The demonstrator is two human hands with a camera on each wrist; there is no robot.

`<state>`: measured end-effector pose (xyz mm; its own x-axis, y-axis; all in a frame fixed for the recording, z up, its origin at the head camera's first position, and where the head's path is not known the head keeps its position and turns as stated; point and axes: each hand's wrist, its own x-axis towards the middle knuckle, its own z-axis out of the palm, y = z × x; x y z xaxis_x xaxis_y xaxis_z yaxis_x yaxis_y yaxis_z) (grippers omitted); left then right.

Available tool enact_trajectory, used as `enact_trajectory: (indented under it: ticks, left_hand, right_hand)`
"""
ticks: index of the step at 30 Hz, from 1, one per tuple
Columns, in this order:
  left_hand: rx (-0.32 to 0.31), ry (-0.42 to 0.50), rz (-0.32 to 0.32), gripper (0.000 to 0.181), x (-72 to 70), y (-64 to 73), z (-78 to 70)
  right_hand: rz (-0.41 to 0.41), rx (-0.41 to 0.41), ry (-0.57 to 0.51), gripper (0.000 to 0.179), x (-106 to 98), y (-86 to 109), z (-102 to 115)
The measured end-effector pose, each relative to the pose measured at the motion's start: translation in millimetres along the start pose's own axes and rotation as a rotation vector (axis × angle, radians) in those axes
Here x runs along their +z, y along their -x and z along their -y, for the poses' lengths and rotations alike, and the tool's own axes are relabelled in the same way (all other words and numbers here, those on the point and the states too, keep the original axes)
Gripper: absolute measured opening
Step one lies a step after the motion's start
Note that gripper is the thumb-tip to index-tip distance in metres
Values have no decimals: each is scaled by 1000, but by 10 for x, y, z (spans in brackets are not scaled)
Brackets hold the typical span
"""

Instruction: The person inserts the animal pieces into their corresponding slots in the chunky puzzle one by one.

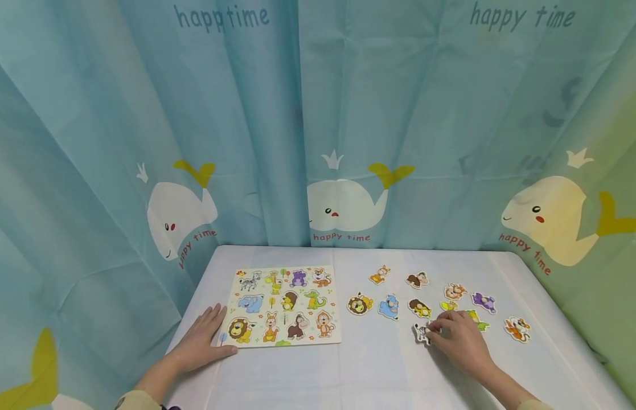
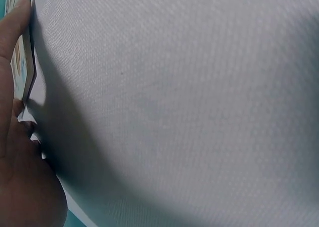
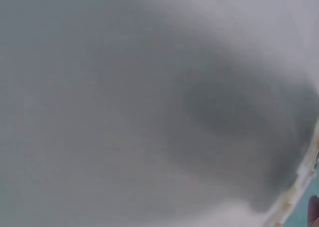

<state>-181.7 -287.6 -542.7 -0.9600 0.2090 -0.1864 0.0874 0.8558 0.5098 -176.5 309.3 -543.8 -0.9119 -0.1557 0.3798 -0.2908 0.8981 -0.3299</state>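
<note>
A puzzle board (image 1: 318, 343) printed with animals lies on the left of the white table. My left hand (image 1: 202, 340) rests at its left edge, fingers extended and the thumb on the near corner; the left wrist view shows the thumb (image 2: 17, 25) against the board's edge. My right hand (image 1: 461, 341) pinches a zebra puzzle piece (image 1: 421, 333) between thumb and fingers, just above the table or on it; I cannot tell which. Beneath and behind that hand are a giraffe piece (image 1: 448, 306) and a crocodile piece (image 1: 479, 322), both partly covered.
Around the right hand lie a lion piece (image 1: 360, 304), an elephant piece (image 1: 389, 307), a hedgehog piece (image 1: 419, 308), a purple hippo piece (image 1: 484, 302) and a tiger piece (image 1: 517, 329). Farther back are kangaroo (image 1: 380, 275) and gorilla (image 1: 417, 279) pieces. A blue curtain (image 1: 266, 114) hangs behind.
</note>
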Motion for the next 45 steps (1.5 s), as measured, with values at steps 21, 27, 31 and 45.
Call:
enact_trajectory:
  ticks: [21, 27, 31, 45]
  left_hand:
    - [-8, -8, -21, 113, 13, -8, 24]
    - [-4, 2, -12, 112, 16, -18, 42]
    - [0, 14, -13, 112, -2, -23, 33]
    - [-9, -10, -18, 113, 22, -31, 73]
  right_hand:
    - [0, -117, -82, 6, 256, -979, 737]
    - [3, -168, -77, 5, 451, -1249, 1030]
    - [28, -170, -75, 5, 543, -1408, 1208]
    - [152, -197, -63, 6, 873, -1700, 1761]
